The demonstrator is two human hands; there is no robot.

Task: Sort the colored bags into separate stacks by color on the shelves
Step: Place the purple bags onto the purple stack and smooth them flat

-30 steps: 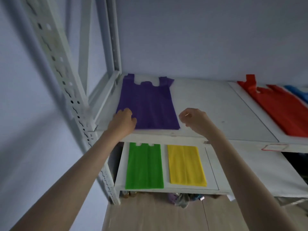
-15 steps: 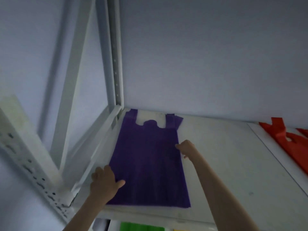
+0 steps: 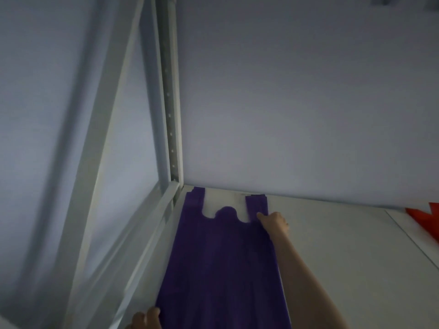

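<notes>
A purple bag [image 3: 223, 262] lies flat on the white top shelf [image 3: 337, 257], its two handles pointing at the back wall. My right hand [image 3: 274, 222] rests on the bag's right side at the base of the right handle, fingertips pressing the fabric. My left hand [image 3: 145, 320] sits at the bag's near left edge, partly cut off by the frame's bottom, fingers curled against the edge. A corner of a red bag [image 3: 425, 218] shows at the far right on the same shelf.
The white metal upright [image 3: 169, 110] and a diagonal brace [image 3: 104, 129] of the rack rise at the left. The pale wall stands right behind the shelf. A seam between shelf panels [image 3: 413, 236] runs at the right.
My view has tilted up, so the lower shelf with green and yellow bags dropped out of sight. My right hand slid along the purple bag's right edge toward its handle; my left stays at the near left edge.
</notes>
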